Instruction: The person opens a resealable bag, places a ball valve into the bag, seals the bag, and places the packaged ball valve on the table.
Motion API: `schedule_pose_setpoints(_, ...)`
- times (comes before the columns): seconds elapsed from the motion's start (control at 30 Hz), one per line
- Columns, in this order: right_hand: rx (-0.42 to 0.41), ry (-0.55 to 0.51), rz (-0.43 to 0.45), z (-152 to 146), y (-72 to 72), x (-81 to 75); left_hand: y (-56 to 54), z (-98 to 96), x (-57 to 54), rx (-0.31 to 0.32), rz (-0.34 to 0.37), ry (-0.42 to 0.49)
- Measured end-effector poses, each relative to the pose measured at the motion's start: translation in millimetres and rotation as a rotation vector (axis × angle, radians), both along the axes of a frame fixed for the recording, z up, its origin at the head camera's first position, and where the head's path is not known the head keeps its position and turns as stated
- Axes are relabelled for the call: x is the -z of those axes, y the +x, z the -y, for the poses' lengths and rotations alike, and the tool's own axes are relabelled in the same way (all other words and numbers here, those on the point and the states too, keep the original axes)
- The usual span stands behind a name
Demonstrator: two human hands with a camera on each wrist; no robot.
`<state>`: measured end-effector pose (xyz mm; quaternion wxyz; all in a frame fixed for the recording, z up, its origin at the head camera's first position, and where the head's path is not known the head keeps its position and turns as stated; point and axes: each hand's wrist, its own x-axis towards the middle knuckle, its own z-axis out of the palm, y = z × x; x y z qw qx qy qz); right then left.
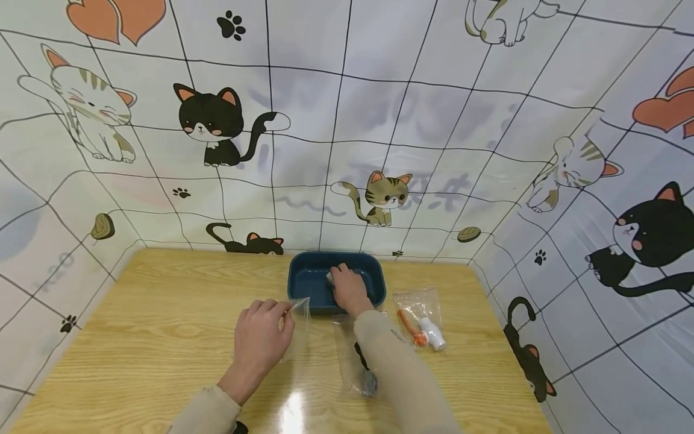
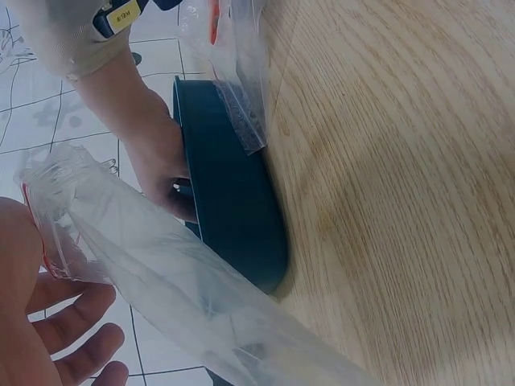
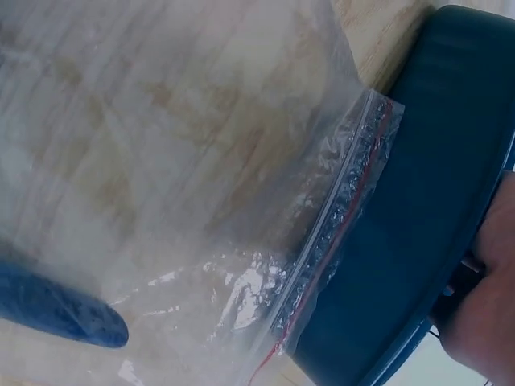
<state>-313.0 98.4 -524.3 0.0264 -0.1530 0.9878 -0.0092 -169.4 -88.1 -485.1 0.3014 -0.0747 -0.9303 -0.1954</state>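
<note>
1. Pinching clear bag (image 1: 300, 314) with fingers of left hand (image 1: 261, 337), front-left of blue bin (image 1: 309, 280).
2. Gripping small, mostly hidden item (image 1: 329, 278) with fingers of right hand (image 1: 349, 289), inside bin.
3. On bench (image 1: 162, 319): second bag (image 1: 347, 361) before bin, third bag (image 1: 425, 304) front-right.

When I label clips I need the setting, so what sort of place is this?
Probably a small screened-off work corner: a wooden table stands enclosed at the back and both sides by cat-print sheets, with a dark blue tub on it. The wider room is out of view.
</note>
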Motion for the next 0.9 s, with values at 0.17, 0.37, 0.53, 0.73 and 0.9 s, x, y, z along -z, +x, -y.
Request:
schedule_pose_setpoints(0.17,0.050,0.037,0.025,4,1.0,-1.1,1.5,-1.6,0.2,0.010,-0.007,0.006)
schedule_pose_setpoints(0.37,0.111,0.066,-0.001,9,-0.5,-0.3,2.2,-1.6,1.5,0.021,-0.019,-0.001)
schedule_pose_setpoints(0.53,0.079,0.080,-0.038,12,-0.7,-1.5,1.6,-0.4,2.7,0.021,-0.009,-0.004)
schedule_pose_setpoints(0.73,-0.050,0.152,-0.128,13,0.2,-1.0,0.4,0.9,3.8,0.022,-0.001,-0.007)
schedule_pose_setpoints(0.9,-0.152,0.163,-0.245,8,-0.4,1.5,-2.3,3.1,1.2,0.019,0.011,-0.007)
